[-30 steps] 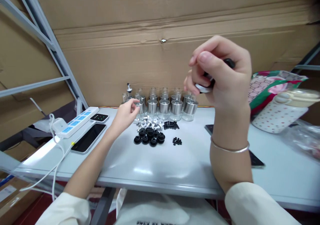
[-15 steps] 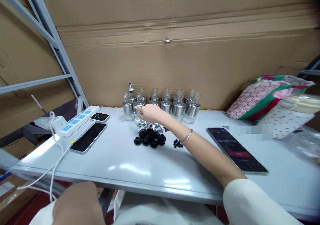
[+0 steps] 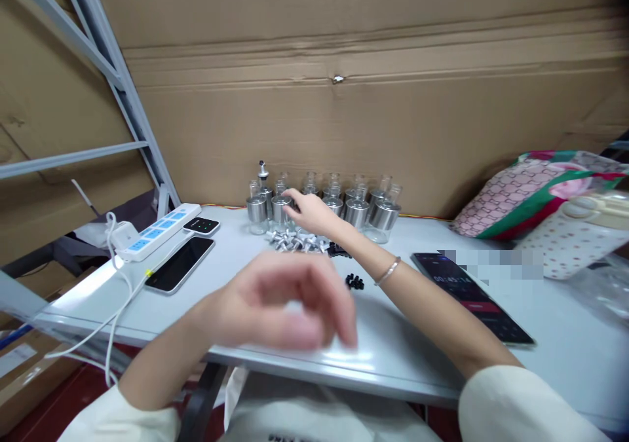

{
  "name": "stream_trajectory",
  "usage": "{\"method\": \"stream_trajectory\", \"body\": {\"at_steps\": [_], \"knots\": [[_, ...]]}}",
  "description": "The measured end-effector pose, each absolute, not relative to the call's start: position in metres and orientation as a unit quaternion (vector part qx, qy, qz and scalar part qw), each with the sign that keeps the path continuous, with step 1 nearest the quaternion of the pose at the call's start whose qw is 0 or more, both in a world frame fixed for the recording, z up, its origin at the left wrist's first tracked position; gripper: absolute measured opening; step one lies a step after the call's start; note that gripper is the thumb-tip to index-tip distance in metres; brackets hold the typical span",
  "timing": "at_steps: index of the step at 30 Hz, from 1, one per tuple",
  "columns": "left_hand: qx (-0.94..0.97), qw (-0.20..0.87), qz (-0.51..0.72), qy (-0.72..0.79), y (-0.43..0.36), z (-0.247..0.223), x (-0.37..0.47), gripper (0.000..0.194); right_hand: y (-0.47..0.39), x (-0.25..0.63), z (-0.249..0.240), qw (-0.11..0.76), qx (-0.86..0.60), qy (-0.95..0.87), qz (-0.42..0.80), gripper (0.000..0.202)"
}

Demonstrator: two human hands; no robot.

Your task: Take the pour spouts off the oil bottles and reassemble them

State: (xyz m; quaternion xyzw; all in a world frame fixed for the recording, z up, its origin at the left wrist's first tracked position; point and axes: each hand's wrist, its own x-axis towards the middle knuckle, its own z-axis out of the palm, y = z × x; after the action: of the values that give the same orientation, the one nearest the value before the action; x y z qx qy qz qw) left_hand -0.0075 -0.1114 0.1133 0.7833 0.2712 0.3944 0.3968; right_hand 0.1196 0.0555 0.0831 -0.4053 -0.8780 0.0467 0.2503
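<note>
While the left hand curves wide near the worktop's front edge, right hand narrowly parted, by glass bottles along the back edge

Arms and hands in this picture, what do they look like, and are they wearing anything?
The left hand and right hand wear no gloves. A thin, silvery bangle circles the right wrist; the left wrist shows none. The left sleeve and right sleeve are plain, loose and creamy white, leaving the forearms bare.
</note>
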Motion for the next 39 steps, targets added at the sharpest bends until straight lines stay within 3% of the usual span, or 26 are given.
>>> {"method": "stream_trajectory", "body": {"at_steps": [2, 8, 11, 16, 20, 23, 30, 39], "knots": [[0.789, 0.401, 0.386, 0.261, -0.083, 0.114, 0.003, 0.016, 0.048, 0.132, 0.083, 0.31, -0.399, -0.855, 0.118, 0.041], [0.747, 0.135, 0.464, 0.456, 0.007, 0.071, -0.013, 0.013, 0.02, 0.172, 0.073, 0.406, -0.384, -0.764, 0.323, 0.019], [0.789, 0.033, 0.355, 0.501, 0.032, 0.045, -0.032, 0.014, 0.009, 0.183, 0.059, 0.432, -0.377, -0.716, 0.398, 0.016], [0.837, 0.019, 0.211, 0.504, 0.041, 0.026, -0.05, 0.032, 0.007, 0.192, 0.042, 0.429, -0.436, -0.733, 0.298, 0.017], [0.819, 0.049, 0.197, 0.537, 0.043, 0.021, -0.059, 0.029, 0.015, 0.199, 0.031, 0.395, -0.508, -0.732, 0.226, 0.011], [0.81, 0.068, 0.197, 0.548, 0.045, 0.014, -0.061, 0.027, 0.022, 0.203, 0.021, 0.368, -0.541, -0.723, 0.221, 0.01], [0.818, 0.111, 0.192, 0.53, 0.047, 0.004, -0.056, 0.043, 0.03, 0.202, 0.01, 0.339, -0.546, -0.73, 0.233, 0.016], [0.839, 0.104, 0.157, 0.511, 0.045, 0.009, -0.057, 0.046, 0.028, 0.2, 0.012, 0.275, -0.541, -0.763, 0.224, 0.022]]}}
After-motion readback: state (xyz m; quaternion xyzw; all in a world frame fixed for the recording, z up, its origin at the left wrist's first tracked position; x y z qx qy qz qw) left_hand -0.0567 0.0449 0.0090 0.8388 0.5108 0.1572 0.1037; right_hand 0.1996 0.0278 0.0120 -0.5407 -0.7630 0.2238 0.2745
